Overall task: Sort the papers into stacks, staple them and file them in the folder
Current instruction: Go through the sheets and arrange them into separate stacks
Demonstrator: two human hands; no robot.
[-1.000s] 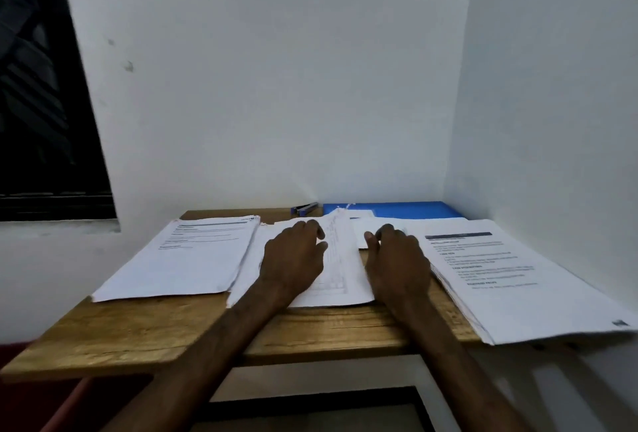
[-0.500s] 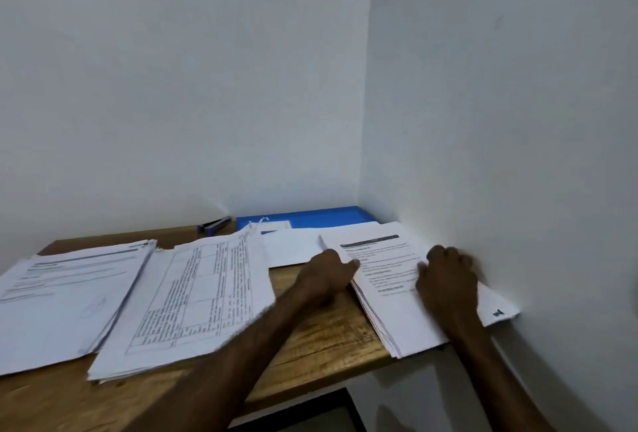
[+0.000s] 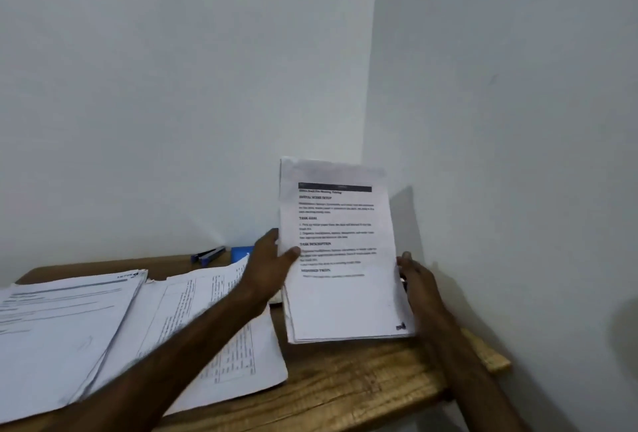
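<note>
We hold the white printed paper stack (image 3: 340, 259) upright over the wooden table's (image 3: 362, 383) right end, left hand (image 3: 271, 266) and right hand (image 3: 419, 279) gripping its side edges: squaring step, we judge, and next we need the dark blue stapler (image 3: 209, 253) beside the blue folder (image 3: 241, 252).

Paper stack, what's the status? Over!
Left hand and right hand grip the paper stack by its sides, upright. Stapler and blue folder lie behind, untouched. Nothing in the way.
</note>
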